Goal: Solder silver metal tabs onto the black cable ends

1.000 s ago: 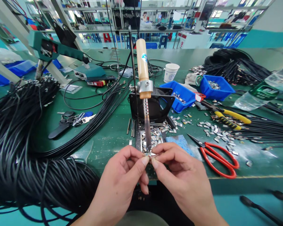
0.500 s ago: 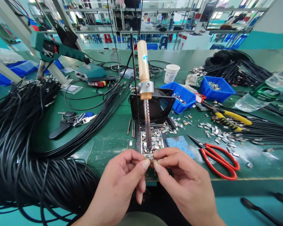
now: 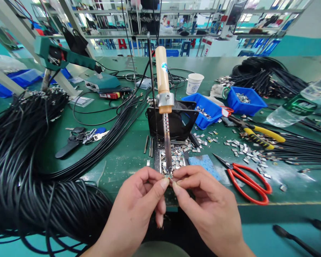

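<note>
My left hand [image 3: 141, 203] and my right hand [image 3: 208, 203] meet at the table's front edge, thumb and forefinger pinched in each. Between the fingertips is a small metal connector [image 3: 168, 176], mostly covered by them. Its details are too small to make out. Just above it points the dark tip of a soldering iron [image 3: 162, 71], clamped nearly upright with its wooden handle on top. Loose metal connectors [image 3: 178, 157] lie behind my fingers, around the tip. A blue sponge [image 3: 203, 166] lies beyond my right hand.
Red-handled scissors [image 3: 250, 182] and yellow-handled pliers [image 3: 262, 135] lie to the right. Blue bins [image 3: 246, 101] hold small parts. A black fan [image 3: 173, 121] stands behind the iron. Thick bundles of black cable [image 3: 56, 200] fill the left. A paper cup [image 3: 194, 84] and water bottle [image 3: 296, 103] stand farther back.
Both hands have shifted very slightly up toward the iron's tip, and the connector between the fingertips sits a little closer to it. Everything on the table stays in place.
</note>
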`<action>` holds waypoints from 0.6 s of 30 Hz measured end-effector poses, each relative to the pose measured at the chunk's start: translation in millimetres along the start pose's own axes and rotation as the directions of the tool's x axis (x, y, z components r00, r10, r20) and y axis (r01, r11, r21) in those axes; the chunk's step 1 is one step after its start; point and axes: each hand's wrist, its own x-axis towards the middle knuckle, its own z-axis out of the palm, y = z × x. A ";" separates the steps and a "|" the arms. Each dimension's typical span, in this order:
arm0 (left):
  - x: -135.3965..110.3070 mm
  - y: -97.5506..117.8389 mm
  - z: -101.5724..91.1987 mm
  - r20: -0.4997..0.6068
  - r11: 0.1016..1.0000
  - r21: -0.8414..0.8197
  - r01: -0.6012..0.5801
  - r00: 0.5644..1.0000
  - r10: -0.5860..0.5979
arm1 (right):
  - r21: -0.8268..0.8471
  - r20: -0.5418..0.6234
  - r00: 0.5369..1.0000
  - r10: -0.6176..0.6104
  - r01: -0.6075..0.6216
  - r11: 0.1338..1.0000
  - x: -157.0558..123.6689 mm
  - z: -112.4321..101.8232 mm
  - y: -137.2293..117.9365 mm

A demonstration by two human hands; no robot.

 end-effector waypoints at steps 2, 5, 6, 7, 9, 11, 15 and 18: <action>0.5 0.4 0.0 0.001 1.000 0.002 0.001 1.000 -0.001 | 0.005 -0.003 1.000 0.002 -0.002 1.000 0.5 0.7 0.3; 1.3 0.7 0.0 0.002 1.000 0.005 -0.004 1.000 0.004 | 0.004 -0.005 1.000 0.009 -0.009 1.000 0.8 1.5 1.1; 1.4 0.7 0.0 0.001 1.000 0.004 -0.006 1.000 0.006 | 0.001 -0.006 1.000 0.012 -0.012 1.000 0.8 1.7 1.3; 1.4 0.8 0.1 0.000 1.000 0.003 -0.007 1.000 0.007 | -0.002 -0.007 1.000 0.016 -0.016 1.000 0.8 1.9 1.5; 1.3 0.9 0.2 0.000 1.000 -0.003 -0.008 1.000 0.008 | -0.009 -0.009 1.000 0.017 -0.017 1.000 0.9 2.0 1.7; 1.5 0.9 0.3 0.005 1.000 -0.006 -0.009 1.000 0.009 | -0.016 -0.010 1.000 0.014 -0.014 1.000 1.4 1.9 1.6; 3.3 0.9 0.6 0.013 1.000 -0.010 -0.021 1.000 0.021 | -0.020 0.002 1.000 0.017 -0.017 1.000 2.5 1.6 1.7; 4.6 1.2 0.3 0.014 0.999 -0.015 -0.028 0.999 0.029 | -0.016 0.004 1.000 0.014 -0.014 1.000 2.5 1.3 1.9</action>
